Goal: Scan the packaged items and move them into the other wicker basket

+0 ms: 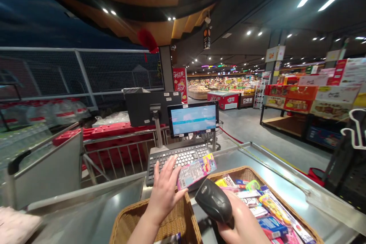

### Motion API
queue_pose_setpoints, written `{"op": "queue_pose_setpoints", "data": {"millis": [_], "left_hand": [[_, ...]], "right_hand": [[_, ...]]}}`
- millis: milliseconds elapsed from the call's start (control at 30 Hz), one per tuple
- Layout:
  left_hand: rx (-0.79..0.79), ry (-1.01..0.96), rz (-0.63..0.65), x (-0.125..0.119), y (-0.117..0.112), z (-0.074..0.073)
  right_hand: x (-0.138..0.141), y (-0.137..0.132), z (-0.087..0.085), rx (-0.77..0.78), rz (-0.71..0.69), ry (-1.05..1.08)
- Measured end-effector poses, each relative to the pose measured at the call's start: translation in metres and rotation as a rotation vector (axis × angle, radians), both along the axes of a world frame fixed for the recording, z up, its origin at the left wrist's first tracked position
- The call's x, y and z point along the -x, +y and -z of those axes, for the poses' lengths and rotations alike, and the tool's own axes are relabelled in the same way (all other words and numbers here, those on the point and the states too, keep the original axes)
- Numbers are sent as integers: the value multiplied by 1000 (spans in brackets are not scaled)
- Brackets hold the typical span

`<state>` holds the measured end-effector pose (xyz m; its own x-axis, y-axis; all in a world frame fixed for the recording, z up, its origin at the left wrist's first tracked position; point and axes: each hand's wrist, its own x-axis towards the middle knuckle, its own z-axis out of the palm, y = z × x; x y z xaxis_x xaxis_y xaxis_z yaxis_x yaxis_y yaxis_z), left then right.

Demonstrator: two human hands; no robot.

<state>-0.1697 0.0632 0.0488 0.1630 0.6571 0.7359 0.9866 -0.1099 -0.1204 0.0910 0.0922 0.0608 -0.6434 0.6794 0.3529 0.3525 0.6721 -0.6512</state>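
My left hand [164, 188] is over the left part of a black keyboard with pale keys [187, 156], its fingers stretched forward. A flat pink and yellow packet [197, 169] with a barcode sits in the crook between its thumb and index finger, tilted up to the right. My right hand [243, 217] is wrapped round the handle of a black barcode scanner [214, 200], whose head points up and left towards the packet. Below the right hand stands a wicker basket [248, 171] full of candy and chocolate packs. Another wicker basket [126, 213], under my left forearm, holds a few packs at its bottom.
A lit monitor [194, 119] stands behind the keyboard, beside a second screen seen from behind [148, 108]. The metal counter [274, 167] runs to the right. A metal railing [122, 156] borders the left side. Boxed goods [300, 95] fill a shelf at right.
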Motion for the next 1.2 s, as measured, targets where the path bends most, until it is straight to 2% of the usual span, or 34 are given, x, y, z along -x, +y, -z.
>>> {"op": "queue_pose_setpoints", "data": {"millis": [200,333,633,900,1200], "left_hand": [[45,-17,-81,25,-32,11],[129,12,-155,42,-55,25],[280,-40,-233,76,-92,76],[373,-112,-241,88,-104,121],[891,-221,-307,82,-96,133]], "right_hand": [[18,-7,4,32,-33,-10],[29,-10,8,43,-25,14],[43,-17,12,59,-53,2],[49,-17,18,84,2,-12],[40,-8,16,129,84,11]]}}
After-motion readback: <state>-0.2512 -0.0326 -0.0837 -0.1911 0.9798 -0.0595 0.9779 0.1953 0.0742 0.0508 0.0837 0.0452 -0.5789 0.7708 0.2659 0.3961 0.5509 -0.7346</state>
